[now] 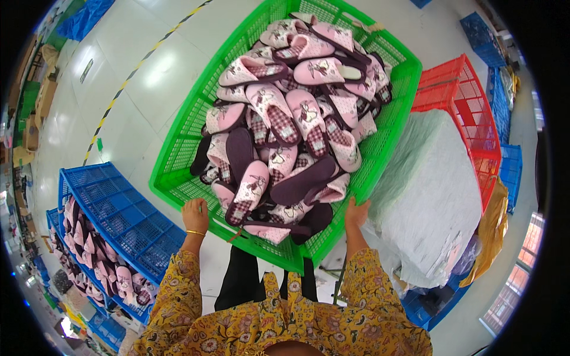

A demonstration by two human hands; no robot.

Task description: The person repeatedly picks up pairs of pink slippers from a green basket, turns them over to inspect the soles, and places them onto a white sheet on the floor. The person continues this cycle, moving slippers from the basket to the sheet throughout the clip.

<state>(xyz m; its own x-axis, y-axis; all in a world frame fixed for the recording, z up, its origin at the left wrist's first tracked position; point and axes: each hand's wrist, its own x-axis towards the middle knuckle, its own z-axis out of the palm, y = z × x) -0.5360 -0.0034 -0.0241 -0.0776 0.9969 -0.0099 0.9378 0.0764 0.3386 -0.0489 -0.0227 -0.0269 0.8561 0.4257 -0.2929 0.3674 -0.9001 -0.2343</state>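
A large green plastic basket (387, 139) with mesh walls stands in front of me, heaped with pink and dark purple slippers (307, 113). They lie at all angles, some with the checked lining showing and some sole up. At the basket's near left corner, my left hand (196, 217) has its fingers curled over the rim. On the near right side my right hand (357, 215) is closed around the rim, its fingertips partly hidden. Neither hand touches a slipper.
Blue crates (122, 216) stand at my left, with more pink slippers (98, 255) in them. Close on the right are a big white wrapped bundle (424, 202) and a red crate (469, 113). A yellow-and-black tape line (122, 89) crosses the pale floor.
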